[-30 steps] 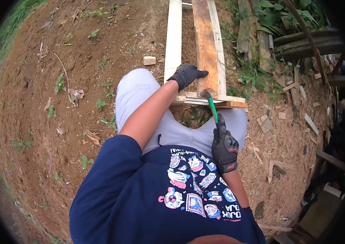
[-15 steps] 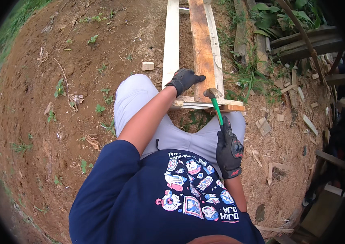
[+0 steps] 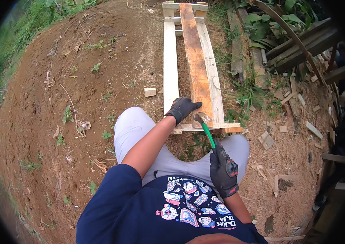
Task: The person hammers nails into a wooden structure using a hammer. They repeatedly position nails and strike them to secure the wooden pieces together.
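Observation:
A long brown-stained plank (image 3: 196,69) lies lengthwise on a pale wooden frame, its near end close to my knees. My left hand (image 3: 182,109), in a black glove, grips the plank's left edge near that end, with one digit across its top; the fingers underneath are partly hidden. In my right hand (image 3: 223,168), also gloved, is a hammer (image 3: 209,135) with a green handle. The fingers are wrapped round the lower handle. The metal head is over the plank's near end; whether it touches the wood, I cannot tell.
The frame has a pale left rail (image 3: 170,69), a right rail (image 3: 211,69) and crosspieces at the far end. A small wood block (image 3: 150,92) sits on the dirt to the left. Offcuts (image 3: 266,140) and sawdust cover the ground at right, beside stacked old boards (image 3: 302,44).
The view has tilted up, so the frame's far end now shows. The hammer head has shifted left over the plank. My left hand keeps its place on the plank.

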Motion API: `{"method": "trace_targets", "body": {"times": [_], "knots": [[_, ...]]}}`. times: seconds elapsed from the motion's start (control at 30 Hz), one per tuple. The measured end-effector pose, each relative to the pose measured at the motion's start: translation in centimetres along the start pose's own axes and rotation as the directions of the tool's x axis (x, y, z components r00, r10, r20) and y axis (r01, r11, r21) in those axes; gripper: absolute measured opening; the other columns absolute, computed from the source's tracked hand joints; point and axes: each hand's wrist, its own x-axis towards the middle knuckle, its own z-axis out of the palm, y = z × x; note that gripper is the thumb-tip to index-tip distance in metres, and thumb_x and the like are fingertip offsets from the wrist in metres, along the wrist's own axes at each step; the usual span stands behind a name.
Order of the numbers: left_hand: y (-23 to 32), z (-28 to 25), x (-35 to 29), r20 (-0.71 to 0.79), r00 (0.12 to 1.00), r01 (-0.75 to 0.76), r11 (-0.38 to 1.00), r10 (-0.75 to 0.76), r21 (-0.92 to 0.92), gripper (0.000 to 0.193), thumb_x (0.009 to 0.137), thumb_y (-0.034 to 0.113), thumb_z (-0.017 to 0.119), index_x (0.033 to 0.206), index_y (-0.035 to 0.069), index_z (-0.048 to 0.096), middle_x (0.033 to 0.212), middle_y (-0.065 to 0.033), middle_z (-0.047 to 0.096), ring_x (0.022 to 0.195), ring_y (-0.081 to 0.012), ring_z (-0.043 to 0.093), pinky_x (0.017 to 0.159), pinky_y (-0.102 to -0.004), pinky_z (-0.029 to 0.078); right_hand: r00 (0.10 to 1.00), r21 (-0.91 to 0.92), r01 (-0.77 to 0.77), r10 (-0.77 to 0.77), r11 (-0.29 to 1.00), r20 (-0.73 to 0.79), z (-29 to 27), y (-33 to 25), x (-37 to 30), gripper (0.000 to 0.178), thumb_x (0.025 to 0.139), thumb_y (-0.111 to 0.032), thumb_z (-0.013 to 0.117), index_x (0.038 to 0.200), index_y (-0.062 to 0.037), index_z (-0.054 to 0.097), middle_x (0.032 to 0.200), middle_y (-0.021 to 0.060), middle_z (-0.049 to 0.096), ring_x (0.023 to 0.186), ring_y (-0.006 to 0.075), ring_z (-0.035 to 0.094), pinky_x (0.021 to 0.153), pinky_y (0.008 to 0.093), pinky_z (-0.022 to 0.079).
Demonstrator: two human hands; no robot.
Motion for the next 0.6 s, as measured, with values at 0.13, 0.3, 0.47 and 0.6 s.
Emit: {"method": "trace_targets", "body": {"times": [0.13, 0.3, 0.47, 0.6], "knots": [[0.3, 0.2, 0.6, 0.045, 0.999, 0.017, 0.995, -0.021, 0.1, 0.075, 0.087, 0.07, 0.067, 0.104, -0.001, 0.081, 0.103, -0.0242, 0.078, 0.101, -0.038, 0.075, 0.092, -0.0462, 0.056, 0.963, 0.295, -0.227, 0.169, 0.928, 0.208, -4.1, -2.1, 2.8, 0.017, 0.102, -0.025, 0.068, 0.106, -0.0088, 0.07, 0.091, 0.0134, 0.072, 0.081, 0.0358, 0.072, 0.071, 0.0495, 0.052], [-0.8, -1.8, -4.3, -0.059, 0.987, -0.136, 0.967, 0.152, 0.216, 0.071, 0.097, 0.072, 0.057, 0.106, 0.006, 0.081, 0.098, -0.0253, 0.077, 0.095, -0.0406, 0.076, 0.083, -0.0494, 0.057, 0.905, 0.294, -0.208, 0.07, 0.933, 0.419, -12.1, -6.5, 6.8, 0.02, 0.099, -0.029, 0.07, 0.109, -0.0117, 0.074, 0.099, 0.0127, 0.075, 0.089, 0.0332, 0.072, 0.076, 0.0461, 0.053], [9.5, -10.1, -16.8, 0.288, 0.952, 0.177, 0.956, -0.107, -0.232, 0.058, 0.104, 0.062, 0.053, 0.117, 0.011, 0.079, 0.063, -0.0056, 0.052, 0.057, -0.0207, 0.054, 0.057, -0.0385, 0.044, 0.83, 0.297, -0.418, 0.228, 0.858, 0.509, -20.0, -12.1, 9.0, 0.024, 0.096, -0.035, 0.072, 0.098, -0.0106, 0.075, 0.087, 0.0126, 0.073, 0.08, 0.033, 0.072, 0.074, 0.0459, 0.053], [15.3, -14.9, -28.4, 0.588, 0.808, 0.515, 0.538, -0.045, -0.667, 0.077, 0.109, 0.073, 0.033, 0.127, 0.01, 0.073, 0.061, 0.0083, 0.031, 0.049, -0.0074, 0.026, 0.047, -0.0285, 0.023, 0.735, 0.341, -0.563, 0.267, 0.753, 0.623, -26.3, -17.2, 10.5, 0.024, 0.097, -0.033, 0.071, 0.097, -0.0095, 0.076, 0.079, 0.0089, 0.073, 0.072, 0.0279, 0.072, 0.07, 0.0434, 0.053]]}}
